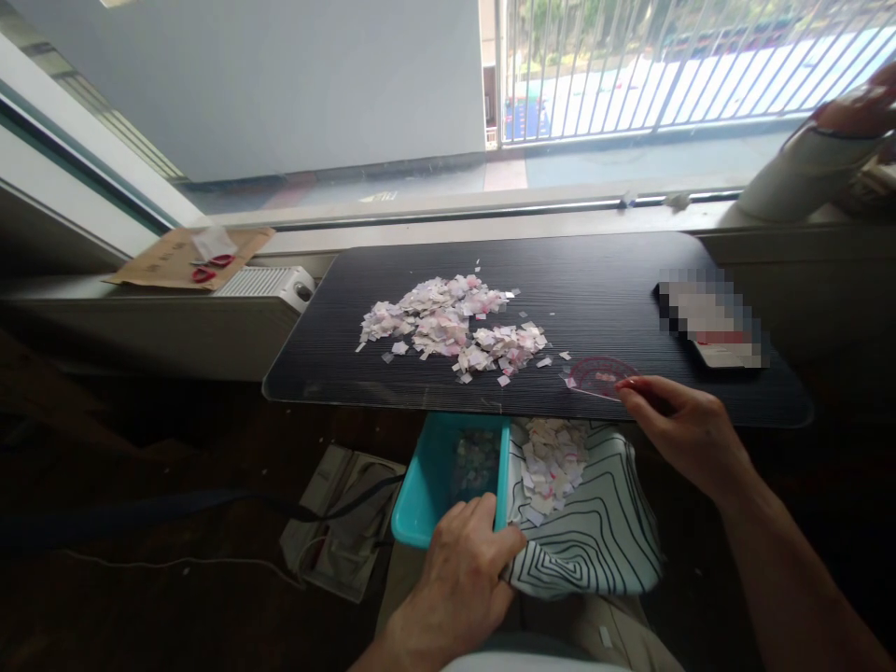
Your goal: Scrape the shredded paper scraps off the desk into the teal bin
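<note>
Dark tabletop (595,280), scrap heap (441,322), nearby scissors (203,276), right grip (682,420) pinching protractor (594,370), left grip (468,546) holding bin (428,467)

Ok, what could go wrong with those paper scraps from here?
The scraps on the patterned cloth could slide off if the left hand, which seems to pinch its edge, tugs it. The teal container beside it might tip if that hand knocks it. Loose scraps near the protractor in the right hand might be swept over the table's near edge.
</note>
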{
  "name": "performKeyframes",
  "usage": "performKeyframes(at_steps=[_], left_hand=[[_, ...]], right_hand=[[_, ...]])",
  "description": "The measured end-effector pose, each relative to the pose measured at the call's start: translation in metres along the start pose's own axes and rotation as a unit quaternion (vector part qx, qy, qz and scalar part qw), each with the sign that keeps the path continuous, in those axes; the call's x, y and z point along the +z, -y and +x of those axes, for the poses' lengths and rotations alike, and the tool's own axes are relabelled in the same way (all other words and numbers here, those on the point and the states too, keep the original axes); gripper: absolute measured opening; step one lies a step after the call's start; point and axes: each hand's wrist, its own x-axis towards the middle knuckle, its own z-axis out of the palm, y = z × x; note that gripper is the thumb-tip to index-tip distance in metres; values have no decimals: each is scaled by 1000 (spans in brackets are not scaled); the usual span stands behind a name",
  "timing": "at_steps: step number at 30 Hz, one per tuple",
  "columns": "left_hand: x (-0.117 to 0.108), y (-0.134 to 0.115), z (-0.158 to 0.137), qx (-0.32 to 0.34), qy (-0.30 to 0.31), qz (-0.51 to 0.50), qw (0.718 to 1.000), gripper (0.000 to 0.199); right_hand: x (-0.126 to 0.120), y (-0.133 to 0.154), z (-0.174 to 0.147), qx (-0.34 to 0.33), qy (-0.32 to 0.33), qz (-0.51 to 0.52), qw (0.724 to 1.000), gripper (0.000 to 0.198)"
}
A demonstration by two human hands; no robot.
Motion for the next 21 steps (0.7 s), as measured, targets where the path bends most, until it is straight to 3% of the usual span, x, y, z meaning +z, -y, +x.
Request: performKeyframes(at_steps=[5, 12, 17, 21], left_hand=[[0, 0, 0, 4, 4, -1, 1000, 20], [-1, 0, 0, 7, 2, -2, 1000, 21], [-2, 0, 0, 4, 8, -3, 1000, 23], [-1, -2, 2, 3, 11, 3, 1000, 21]], right_hand=[[0, 0, -1, 20, -6, 53, 998, 23], [2, -4, 2, 19, -24, 63, 998, 22], [4, -3, 0, -5, 11, 57, 998, 23], [4, -4, -4, 0, -1, 62, 998, 24]])
